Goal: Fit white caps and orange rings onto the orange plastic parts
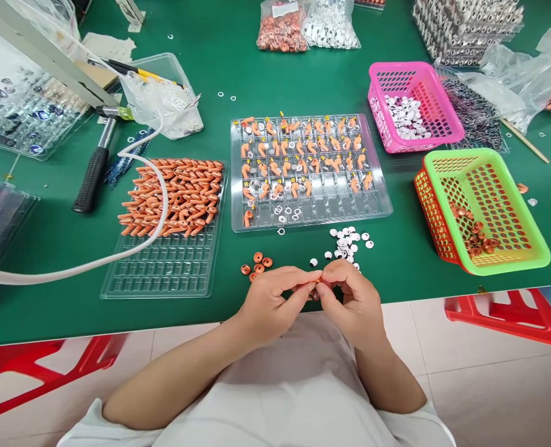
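Note:
My left hand (275, 303) and my right hand (356, 304) meet at the table's front edge, both pinching a small orange part (318, 280) mostly hidden by the fingertips. A dark reddish piece (314, 296) shows just below the fingers. Several copper-coloured round caps (259, 268) lie beside my left hand. Beyond my right hand is a loose pile of white discs with black marks (345, 243). Behind these stands a clear compartment tray (312, 214), with curved orange pieces with yellow tips (299, 147) in many of its cells and white rings (282, 218) near its front.
On the left, another clear tray (156, 278) bears stacked copper-orange curved tubes (177, 195), crossed by a white cable (117, 254). A hammer (93, 174) lies farther left. Right are a pink basket (452, 127) of white discs and a green basket (529, 251) of copper caps.

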Demonstrator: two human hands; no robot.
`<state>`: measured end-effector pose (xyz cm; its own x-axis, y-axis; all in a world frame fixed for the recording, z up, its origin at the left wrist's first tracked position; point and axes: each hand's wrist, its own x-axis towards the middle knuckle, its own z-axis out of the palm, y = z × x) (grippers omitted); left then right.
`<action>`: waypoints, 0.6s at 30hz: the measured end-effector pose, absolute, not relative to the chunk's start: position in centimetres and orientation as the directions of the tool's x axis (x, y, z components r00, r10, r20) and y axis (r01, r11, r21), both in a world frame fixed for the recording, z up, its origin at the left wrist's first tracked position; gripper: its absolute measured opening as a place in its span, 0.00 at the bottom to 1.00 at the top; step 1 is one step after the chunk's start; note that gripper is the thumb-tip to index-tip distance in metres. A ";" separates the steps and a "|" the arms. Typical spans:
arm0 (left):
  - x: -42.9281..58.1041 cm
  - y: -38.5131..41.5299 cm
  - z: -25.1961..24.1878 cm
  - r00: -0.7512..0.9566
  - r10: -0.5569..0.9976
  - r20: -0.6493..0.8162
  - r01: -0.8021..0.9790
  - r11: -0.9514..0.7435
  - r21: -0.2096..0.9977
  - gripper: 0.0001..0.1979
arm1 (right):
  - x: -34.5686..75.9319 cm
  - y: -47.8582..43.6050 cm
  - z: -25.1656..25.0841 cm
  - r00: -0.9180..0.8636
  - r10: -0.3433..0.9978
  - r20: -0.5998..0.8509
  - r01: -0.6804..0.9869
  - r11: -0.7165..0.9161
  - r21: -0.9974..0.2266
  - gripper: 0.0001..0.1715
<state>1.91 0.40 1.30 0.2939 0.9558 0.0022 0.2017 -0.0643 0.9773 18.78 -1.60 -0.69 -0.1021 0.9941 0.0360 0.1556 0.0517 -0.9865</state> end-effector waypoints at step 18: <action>2.4 -0.1 1.3 0.210 0.978 0.021 0.262 -0.077 0.962 0.11 | 17.4 -1.4 -0.2 -0.082 0.991 0.105 0.219 0.121 -0.968 0.10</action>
